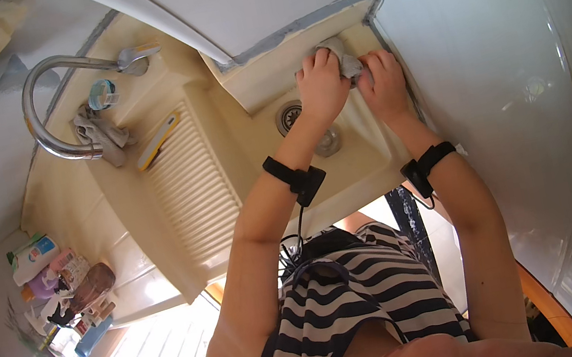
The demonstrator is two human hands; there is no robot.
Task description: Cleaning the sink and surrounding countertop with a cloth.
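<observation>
A grey cloth point(349, 66) is bunched up at the far right corner of the cream sink point(371, 140). My left hand point(322, 88) is closed over the cloth, its fingers curled around the near-left side. Close beside it, my right hand point(384, 85) has its fingers bent down at the cloth's right edge, next to the wall; its fingertips are partly hidden. Just left of my left hand lies a round metal drain point(287, 117). A second round metal piece point(328, 142) sits below my left wrist.
Left of the basin is a ribbed washboard point(197, 194) with a slim yellow-and-grey tool point(161, 141) on it. A curved chrome faucet point(33, 108) arches over another grey cloth point(102, 134) and a small blue-rimmed roll point(102, 94). Several bottles point(91, 285) stand far left. A glossy wall point(487, 59) borders the right.
</observation>
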